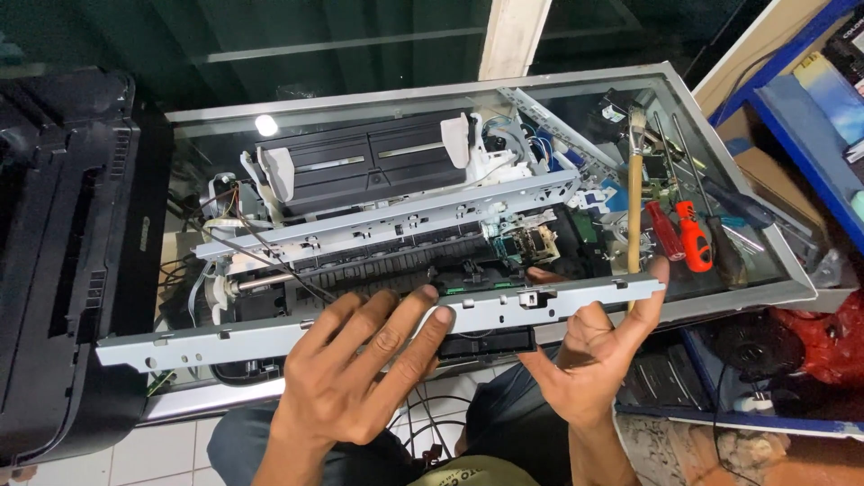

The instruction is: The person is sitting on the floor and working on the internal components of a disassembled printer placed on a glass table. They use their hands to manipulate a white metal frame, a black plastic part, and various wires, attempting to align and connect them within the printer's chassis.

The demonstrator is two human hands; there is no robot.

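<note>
A stripped printer chassis (378,211) lies on a glass-topped table (765,270), with a black paper tray, white guides and loose wires showing. Across its near side runs a long grey metal rail (207,340) carrying a black carriage unit (486,342). My left hand (360,373) rests on top of the rail near its middle, fingers spread over the metal. My right hand (594,346) is under the rail's right part, palm up, with the thumb pressed against the rail's right end.
A black printer cover (63,243) stands at the left. Red-handled screwdrivers (684,236), a wooden-handled brush (635,207) and several other tools lie on the table's right part. Blue shelving (810,135) with boxes stands at the right. White floor tiles lie below.
</note>
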